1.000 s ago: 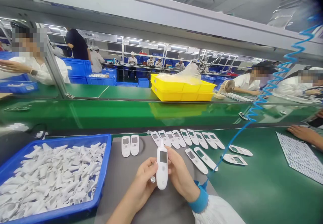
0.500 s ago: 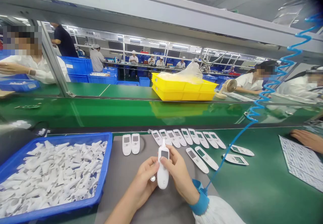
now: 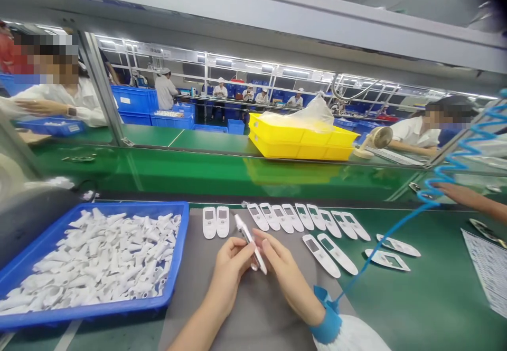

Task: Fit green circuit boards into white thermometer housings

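A slim white thermometer-like device is sitting edge-on and tilted above a grey mat, gripped by the fingers of the left hand. The fingertips of the right hand are resting just beside it, though whether they are touching it I cannot tell. This looks like an inspection step, and so narrow a piece seems to be calling for a steady two-handed hold. White casings are lying in rows ahead, a blue tray of white plastic parts is sitting left, and a co-worker is working across the green bench.
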A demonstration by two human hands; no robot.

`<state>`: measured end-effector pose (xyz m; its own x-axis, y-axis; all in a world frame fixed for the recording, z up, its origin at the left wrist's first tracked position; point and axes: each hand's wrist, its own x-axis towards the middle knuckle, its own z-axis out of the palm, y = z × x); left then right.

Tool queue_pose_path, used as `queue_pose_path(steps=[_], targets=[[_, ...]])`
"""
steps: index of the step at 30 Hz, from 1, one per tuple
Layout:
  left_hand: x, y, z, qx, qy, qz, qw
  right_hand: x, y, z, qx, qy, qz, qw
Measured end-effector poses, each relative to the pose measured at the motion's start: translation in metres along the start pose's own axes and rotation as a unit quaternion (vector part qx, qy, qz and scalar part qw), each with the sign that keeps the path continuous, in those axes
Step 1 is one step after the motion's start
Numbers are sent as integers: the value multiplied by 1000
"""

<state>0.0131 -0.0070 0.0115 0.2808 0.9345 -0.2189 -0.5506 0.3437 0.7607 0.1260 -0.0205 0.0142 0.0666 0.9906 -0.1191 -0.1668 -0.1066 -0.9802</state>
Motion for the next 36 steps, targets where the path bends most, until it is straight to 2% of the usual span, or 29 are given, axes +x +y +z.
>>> queue_pose_path(steps=[3,7,11,13,15,17,18,20,22,23,27,36], targets=[[3,0,-4,19,41,18,999,-2,2,2,3,-47,37,998],[5,0,-7,116,87,51,988,-5,-1,3,-2,-119,45,992],[6,3,-7,204,89,85,971,-4,-1,1,12,-150,47,987],[7,5,-7,200,87,95,971,-3,0,-1,44,-140,60,987],[8,7,-6,156,109,100,977,-3,-1,-3,85,-143,79,983],[8,8,-7,101,128,76,984,-5,-3,-3,122,-162,95,975],[7,9,-7,78,118,52,989,-6,-4,-3,135,-175,102,970],[6,11,-7,43,59,2,997,-9,-7,-2,149,-202,113,961],[5,12,-8,22,5,-20,1000,-12,-9,0,153,-221,115,956],[4,13,-8,15,-4,-16,1000,-13,-10,1,152,-226,112,956],[3,15,-8,19,4,13,1000,-15,-10,5,142,-227,92,959],[4,14,-7,78,-31,23,996,-13,-1,6,68,-194,59,977]])
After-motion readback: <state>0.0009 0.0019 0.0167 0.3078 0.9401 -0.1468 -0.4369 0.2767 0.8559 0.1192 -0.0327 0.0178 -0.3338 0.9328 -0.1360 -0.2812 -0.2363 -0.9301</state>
